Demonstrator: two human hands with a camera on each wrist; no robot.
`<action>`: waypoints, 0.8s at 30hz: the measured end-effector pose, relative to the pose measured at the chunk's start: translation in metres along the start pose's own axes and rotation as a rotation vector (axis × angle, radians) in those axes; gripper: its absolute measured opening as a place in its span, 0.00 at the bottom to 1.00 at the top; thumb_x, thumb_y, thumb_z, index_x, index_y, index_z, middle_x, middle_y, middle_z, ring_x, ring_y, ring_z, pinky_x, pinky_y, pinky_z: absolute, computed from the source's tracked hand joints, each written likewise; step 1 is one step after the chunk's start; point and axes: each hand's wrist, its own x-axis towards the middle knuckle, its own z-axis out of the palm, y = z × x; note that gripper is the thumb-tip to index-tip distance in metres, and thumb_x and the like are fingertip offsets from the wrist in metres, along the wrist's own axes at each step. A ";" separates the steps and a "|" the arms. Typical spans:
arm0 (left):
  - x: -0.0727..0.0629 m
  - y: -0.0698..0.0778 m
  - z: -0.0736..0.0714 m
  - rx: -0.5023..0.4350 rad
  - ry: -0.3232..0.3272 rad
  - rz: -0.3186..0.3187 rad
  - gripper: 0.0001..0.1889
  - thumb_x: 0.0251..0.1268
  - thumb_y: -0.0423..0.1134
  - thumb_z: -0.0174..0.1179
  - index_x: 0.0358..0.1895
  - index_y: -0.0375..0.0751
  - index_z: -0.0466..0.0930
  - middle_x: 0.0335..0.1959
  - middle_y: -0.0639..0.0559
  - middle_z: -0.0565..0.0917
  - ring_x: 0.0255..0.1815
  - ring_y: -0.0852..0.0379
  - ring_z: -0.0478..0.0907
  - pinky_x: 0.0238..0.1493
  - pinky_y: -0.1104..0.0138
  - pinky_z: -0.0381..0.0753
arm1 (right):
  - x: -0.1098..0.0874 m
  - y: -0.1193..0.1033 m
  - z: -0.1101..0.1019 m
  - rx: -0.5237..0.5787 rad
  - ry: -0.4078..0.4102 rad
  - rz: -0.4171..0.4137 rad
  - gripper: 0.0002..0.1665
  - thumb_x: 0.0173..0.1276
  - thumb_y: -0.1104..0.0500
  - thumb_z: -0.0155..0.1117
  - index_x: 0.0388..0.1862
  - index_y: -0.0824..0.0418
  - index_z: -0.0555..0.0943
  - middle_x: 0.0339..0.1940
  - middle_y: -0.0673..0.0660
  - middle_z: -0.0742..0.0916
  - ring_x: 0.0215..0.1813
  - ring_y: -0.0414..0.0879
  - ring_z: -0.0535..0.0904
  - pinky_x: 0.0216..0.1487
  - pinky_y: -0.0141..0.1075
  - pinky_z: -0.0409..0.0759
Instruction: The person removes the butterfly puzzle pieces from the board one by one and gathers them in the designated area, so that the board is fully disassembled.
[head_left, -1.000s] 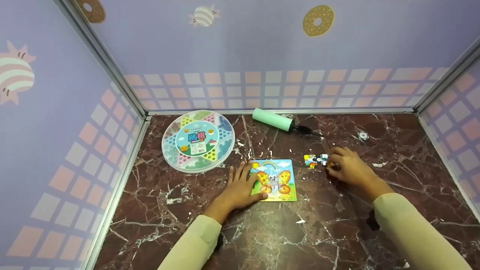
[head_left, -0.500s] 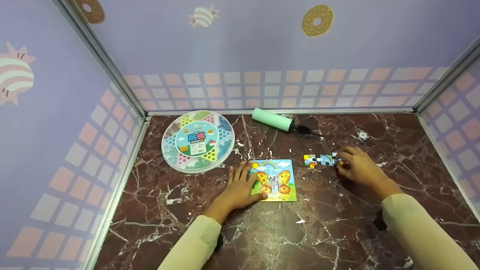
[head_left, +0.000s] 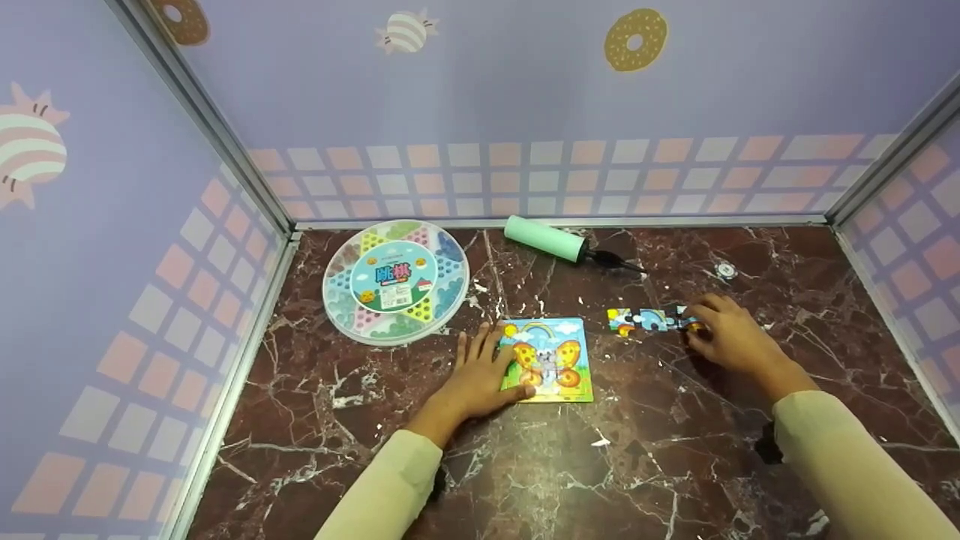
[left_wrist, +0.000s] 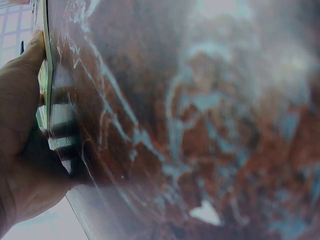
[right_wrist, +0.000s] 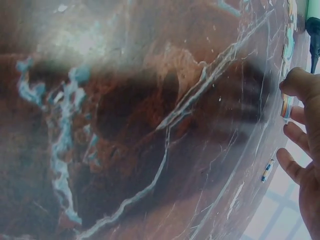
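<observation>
In the head view my left hand (head_left: pixel 478 381) rests on the left side of a square butterfly picture puzzle (head_left: pixel 556 364), its fingers spread along the edge and thumb across the lower part. The left wrist view catches that thumb over the thin edge. To the right, my right hand (head_left: pixel 729 334) pinches a small jigsaw piece (right_wrist: pixel 286 107) at the table surface, partly hidden by the fingers. Left of it lie two more jigsaw pieces, a sun-and-rainbow piece (head_left: pixel 620 319) and a blue rainbow piece (head_left: pixel 652 319), in a row with the pinched one.
A round Chinese checkers box (head_left: pixel 396 281) lies at the back left. Behind the puzzle is a mint-green hand pump (head_left: pixel 545 238) with a black nozzle. A poker chip (head_left: pixel 724 271) lies beyond my right hand. Patterned wall panels (head_left: pixel 480 90) enclose the dark marbled table (head_left: pixel 570 472).
My right hand has moved right along the row of jigsaw pieces, and the blue rainbow piece has come into view. The left hand has stayed on the puzzle.
</observation>
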 end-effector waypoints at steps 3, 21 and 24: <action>0.000 0.000 0.000 -0.001 -0.001 -0.001 0.44 0.80 0.70 0.57 0.85 0.44 0.66 0.94 0.35 0.44 0.95 0.31 0.37 0.90 0.29 0.33 | -0.001 -0.001 0.000 0.000 -0.020 0.014 0.22 0.67 0.66 0.78 0.59 0.71 0.87 0.60 0.71 0.86 0.62 0.75 0.83 0.59 0.77 0.80; 0.000 0.002 -0.001 0.007 0.015 -0.002 0.36 0.79 0.72 0.57 0.72 0.47 0.73 0.94 0.36 0.46 0.95 0.30 0.38 0.90 0.29 0.34 | -0.001 0.002 0.007 0.017 -0.039 -0.016 0.17 0.67 0.67 0.77 0.54 0.71 0.89 0.59 0.70 0.87 0.57 0.72 0.85 0.57 0.70 0.85; -0.001 0.003 -0.002 0.006 0.013 -0.002 0.37 0.79 0.72 0.57 0.73 0.47 0.73 0.94 0.36 0.46 0.95 0.30 0.38 0.90 0.29 0.33 | 0.000 0.003 0.008 0.024 -0.024 -0.028 0.16 0.66 0.68 0.77 0.52 0.72 0.89 0.57 0.71 0.87 0.56 0.72 0.85 0.58 0.69 0.86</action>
